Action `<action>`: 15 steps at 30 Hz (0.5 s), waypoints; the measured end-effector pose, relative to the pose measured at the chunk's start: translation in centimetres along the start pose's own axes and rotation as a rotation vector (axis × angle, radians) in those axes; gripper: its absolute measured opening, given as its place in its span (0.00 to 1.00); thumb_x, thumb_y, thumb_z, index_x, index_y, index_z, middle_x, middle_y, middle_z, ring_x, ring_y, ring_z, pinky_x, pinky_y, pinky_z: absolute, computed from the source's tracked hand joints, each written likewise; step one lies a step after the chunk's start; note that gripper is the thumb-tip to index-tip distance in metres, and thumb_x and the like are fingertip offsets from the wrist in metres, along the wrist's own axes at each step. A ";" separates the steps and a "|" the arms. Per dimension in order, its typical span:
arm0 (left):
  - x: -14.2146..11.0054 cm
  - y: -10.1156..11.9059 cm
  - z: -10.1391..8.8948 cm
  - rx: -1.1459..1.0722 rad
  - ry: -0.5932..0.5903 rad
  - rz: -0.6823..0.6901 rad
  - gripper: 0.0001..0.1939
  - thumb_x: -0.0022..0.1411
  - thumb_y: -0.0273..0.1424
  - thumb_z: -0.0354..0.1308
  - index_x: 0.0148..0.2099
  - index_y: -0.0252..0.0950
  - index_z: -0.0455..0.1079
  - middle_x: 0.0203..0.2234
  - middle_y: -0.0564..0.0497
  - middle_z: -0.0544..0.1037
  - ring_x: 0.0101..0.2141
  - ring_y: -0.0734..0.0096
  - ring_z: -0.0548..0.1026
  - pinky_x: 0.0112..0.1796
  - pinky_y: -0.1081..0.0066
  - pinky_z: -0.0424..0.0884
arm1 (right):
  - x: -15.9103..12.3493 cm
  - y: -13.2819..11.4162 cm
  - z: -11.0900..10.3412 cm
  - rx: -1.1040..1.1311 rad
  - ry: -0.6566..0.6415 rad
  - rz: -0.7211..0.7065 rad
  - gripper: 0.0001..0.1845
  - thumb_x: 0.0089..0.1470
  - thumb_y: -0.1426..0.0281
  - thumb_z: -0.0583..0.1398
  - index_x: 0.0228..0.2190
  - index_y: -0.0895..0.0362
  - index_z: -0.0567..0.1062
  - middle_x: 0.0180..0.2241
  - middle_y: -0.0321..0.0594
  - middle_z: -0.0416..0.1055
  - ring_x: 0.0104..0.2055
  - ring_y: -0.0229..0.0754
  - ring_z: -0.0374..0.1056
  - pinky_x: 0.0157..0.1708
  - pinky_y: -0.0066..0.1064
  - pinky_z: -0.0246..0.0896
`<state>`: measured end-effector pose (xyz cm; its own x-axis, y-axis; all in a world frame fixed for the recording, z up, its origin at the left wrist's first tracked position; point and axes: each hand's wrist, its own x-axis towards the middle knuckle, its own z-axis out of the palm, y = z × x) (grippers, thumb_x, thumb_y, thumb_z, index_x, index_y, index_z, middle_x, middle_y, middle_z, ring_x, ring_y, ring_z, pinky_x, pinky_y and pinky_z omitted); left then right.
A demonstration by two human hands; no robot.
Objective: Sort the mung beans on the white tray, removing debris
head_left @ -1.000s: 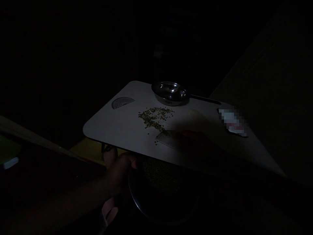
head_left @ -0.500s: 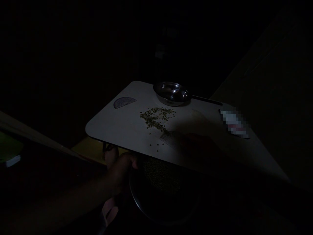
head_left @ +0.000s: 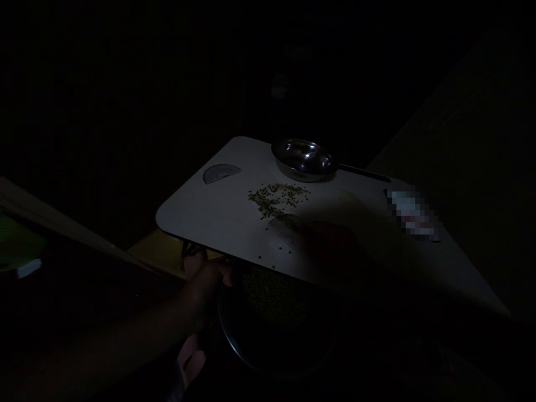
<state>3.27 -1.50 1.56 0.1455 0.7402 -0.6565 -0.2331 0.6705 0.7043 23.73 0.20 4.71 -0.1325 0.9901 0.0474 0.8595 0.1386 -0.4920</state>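
Observation:
The scene is very dark. My left hand [head_left: 207, 287] grips the rim of a dark round plate [head_left: 234, 340] held just under the near edge of a white board [head_left: 201, 212]; the plate holds a heap of small green grains [head_left: 272, 296]. More green grains [head_left: 276, 200] lie scattered on the board. My right hand [head_left: 335, 240], barely visible in shadow, rests on the board holding a clear half-round protractor [head_left: 287, 229] against the grains; its fingers look closed on it.
A steel bowl [head_left: 304, 159] stands at the board's far edge with a dark handle-like bar [head_left: 364, 172] beside it. A second protractor [head_left: 221, 173] lies at the board's far left. A small packet [head_left: 412, 215] lies at the right. Yellow surface [head_left: 154, 251] shows below.
The protractor in my right hand has pushed grains toward the near edge; a few loose grains now lie close to the edge above the plate. The view has shifted slightly.

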 end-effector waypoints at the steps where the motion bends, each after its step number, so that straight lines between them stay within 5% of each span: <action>1: 0.0 0.0 -0.1 -0.006 -0.001 0.014 0.09 0.30 0.20 0.45 0.19 0.34 0.59 0.10 0.55 0.61 0.14 0.75 0.60 0.16 0.73 0.55 | 0.2 -0.1 0.0 -0.008 -0.004 0.009 0.12 0.46 0.66 0.48 0.21 0.58 0.67 0.20 0.36 0.65 0.21 0.33 0.59 0.19 0.23 0.48; 15: 0.0 0.1 -0.8 0.001 -0.061 0.011 0.08 0.31 0.21 0.45 0.21 0.34 0.60 0.08 0.57 0.59 0.12 0.77 0.58 0.18 0.73 0.56 | 1.5 -0.8 0.0 -0.069 0.036 0.011 0.11 0.46 0.66 0.49 0.20 0.59 0.66 0.19 0.36 0.63 0.21 0.33 0.58 0.20 0.24 0.47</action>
<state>2.44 -1.51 1.37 0.2018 0.7491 -0.6310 -0.2343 0.6625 0.7115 22.80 1.57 5.19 -0.1058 0.9916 0.0739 0.8930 0.1274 -0.4316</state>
